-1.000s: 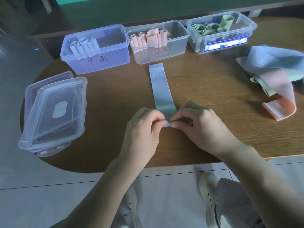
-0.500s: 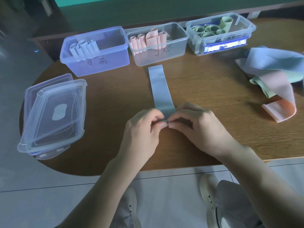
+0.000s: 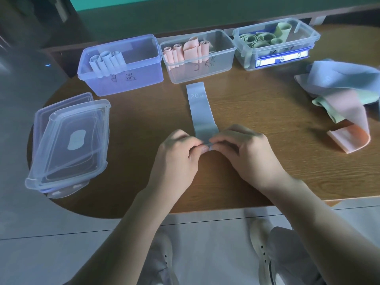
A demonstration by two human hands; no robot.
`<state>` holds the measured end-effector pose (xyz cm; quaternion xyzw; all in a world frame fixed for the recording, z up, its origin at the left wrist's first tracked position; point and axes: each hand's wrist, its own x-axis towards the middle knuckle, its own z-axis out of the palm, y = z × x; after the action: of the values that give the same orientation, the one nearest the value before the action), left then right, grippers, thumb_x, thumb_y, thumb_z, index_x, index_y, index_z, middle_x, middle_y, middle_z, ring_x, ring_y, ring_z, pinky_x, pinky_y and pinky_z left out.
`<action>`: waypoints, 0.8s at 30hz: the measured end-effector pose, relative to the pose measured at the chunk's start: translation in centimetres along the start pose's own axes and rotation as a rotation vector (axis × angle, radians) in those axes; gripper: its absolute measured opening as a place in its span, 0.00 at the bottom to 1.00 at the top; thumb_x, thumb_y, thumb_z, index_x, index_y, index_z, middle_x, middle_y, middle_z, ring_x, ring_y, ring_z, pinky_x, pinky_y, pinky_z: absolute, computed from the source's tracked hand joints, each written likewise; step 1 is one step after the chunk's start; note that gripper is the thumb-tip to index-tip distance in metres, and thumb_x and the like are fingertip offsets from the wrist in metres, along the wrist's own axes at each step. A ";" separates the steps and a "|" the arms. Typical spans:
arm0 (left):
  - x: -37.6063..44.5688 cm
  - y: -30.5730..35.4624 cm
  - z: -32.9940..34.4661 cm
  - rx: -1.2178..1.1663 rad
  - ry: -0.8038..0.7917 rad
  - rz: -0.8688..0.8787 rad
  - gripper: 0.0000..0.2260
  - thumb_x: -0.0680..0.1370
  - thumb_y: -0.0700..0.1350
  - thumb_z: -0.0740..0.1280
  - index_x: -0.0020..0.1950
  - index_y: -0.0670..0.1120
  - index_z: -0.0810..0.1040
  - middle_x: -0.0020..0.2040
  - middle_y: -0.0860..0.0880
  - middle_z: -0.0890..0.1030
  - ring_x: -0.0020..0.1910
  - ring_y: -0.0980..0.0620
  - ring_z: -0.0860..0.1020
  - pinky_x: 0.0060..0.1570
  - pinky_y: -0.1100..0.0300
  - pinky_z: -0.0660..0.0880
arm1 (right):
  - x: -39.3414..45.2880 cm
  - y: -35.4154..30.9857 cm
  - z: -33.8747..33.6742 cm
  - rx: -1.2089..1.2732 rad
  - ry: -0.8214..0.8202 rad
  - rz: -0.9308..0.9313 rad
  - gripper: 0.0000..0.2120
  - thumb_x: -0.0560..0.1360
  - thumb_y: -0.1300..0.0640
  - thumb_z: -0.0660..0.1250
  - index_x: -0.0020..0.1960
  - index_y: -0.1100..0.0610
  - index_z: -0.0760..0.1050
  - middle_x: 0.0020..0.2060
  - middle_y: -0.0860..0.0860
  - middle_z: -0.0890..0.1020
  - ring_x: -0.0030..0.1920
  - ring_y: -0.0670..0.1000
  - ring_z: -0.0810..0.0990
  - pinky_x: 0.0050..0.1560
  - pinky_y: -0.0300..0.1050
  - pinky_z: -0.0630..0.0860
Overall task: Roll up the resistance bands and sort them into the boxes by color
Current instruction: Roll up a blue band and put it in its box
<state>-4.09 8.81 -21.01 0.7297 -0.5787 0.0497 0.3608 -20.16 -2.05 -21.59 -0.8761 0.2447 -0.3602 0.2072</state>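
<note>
A blue resistance band (image 3: 200, 112) marked "20 LB" lies flat on the wooden table (image 3: 267, 120), stretching away from me. My left hand (image 3: 177, 157) and my right hand (image 3: 244, 153) pinch its near end between thumbs and fingertips, where a small roll has formed. Along the back stand three boxes: a blue box (image 3: 123, 79) holding rolled blue bands, a clear box (image 3: 222, 58) with rolled pink bands, and a clear box (image 3: 308, 44) with rolled green bands. A loose pile of blue, pink and green bands (image 3: 345, 95) lies at the right.
Stacked clear lids (image 3: 67, 140) sit on the table's left end, overhanging its edge. The table's near edge is just below my wrists, with pale floor tiles and my shoes (image 3: 265, 254) under it. A dark wall runs behind the boxes.
The band's near end has been rolled slightly further under my fingertips, so the flat part looks a little shorter. Both hands keep their pinch in the same place.
</note>
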 end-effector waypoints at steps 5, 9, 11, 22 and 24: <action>0.1 -0.1 0.5 -0.070 0.054 -0.032 0.05 0.73 0.44 0.78 0.47 0.44 0.86 0.45 0.49 0.82 0.42 0.58 0.76 0.43 0.65 0.74 | 0.2 -0.1 -0.3 0.013 -0.015 -0.023 0.02 0.76 0.59 0.75 0.48 0.56 0.84 0.44 0.47 0.83 0.41 0.44 0.79 0.47 0.29 0.71; 0.0 0.1 0.6 -0.085 0.033 0.036 0.03 0.75 0.39 0.76 0.45 0.43 0.83 0.44 0.50 0.81 0.42 0.57 0.76 0.42 0.60 0.76 | -0.6 -0.7 -0.2 -0.039 -0.033 -0.006 0.04 0.76 0.55 0.74 0.50 0.53 0.82 0.47 0.45 0.82 0.42 0.47 0.78 0.45 0.42 0.76; 0.0 0.0 0.8 -0.073 0.040 0.043 0.02 0.76 0.39 0.75 0.45 0.42 0.83 0.44 0.49 0.82 0.42 0.54 0.78 0.42 0.57 0.77 | -0.8 -0.7 -0.2 -0.069 -0.042 -0.002 0.05 0.76 0.57 0.73 0.52 0.52 0.82 0.50 0.45 0.82 0.47 0.51 0.80 0.47 0.48 0.78; 0.7 0.2 0.4 0.004 -0.012 -0.014 0.07 0.79 0.45 0.72 0.49 0.42 0.86 0.47 0.47 0.78 0.44 0.50 0.77 0.46 0.59 0.75 | -0.2 0.1 0.2 -0.173 -0.072 0.036 0.13 0.78 0.62 0.69 0.61 0.53 0.82 0.55 0.47 0.85 0.49 0.57 0.79 0.49 0.48 0.78; 1.0 0.0 0.5 0.030 -0.016 -0.002 0.07 0.79 0.44 0.71 0.48 0.42 0.86 0.47 0.47 0.78 0.44 0.50 0.77 0.46 0.59 0.75 | -0.2 0.4 0.6 -0.187 -0.077 0.016 0.12 0.81 0.59 0.65 0.63 0.54 0.80 0.59 0.48 0.83 0.51 0.59 0.79 0.52 0.50 0.77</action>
<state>-3.90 7.75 -20.89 0.7359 -0.5800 0.0521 0.3454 -19.94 -2.18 -22.32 -0.9027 0.2761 -0.3004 0.1368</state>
